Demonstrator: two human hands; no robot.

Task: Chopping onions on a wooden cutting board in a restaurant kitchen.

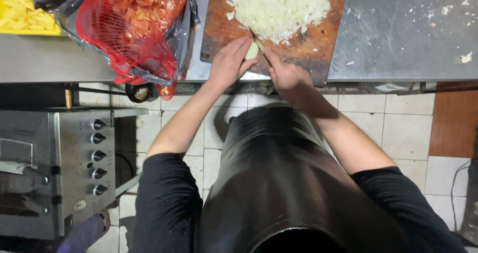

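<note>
A brown wooden cutting board lies on the steel counter, with a heap of chopped white onion on its far half. My left hand is closed over a pale onion piece at the board's near edge. My right hand grips a knife whose blade runs beside that piece, its tip toward the heap. The knife handle is hidden in my fist.
A red mesh sack of onions in a plastic bag sits left of the board. A yellow tray of cut pieces is at far left. Steel counter extends right. An oven with knobs stands on the tiled floor at left.
</note>
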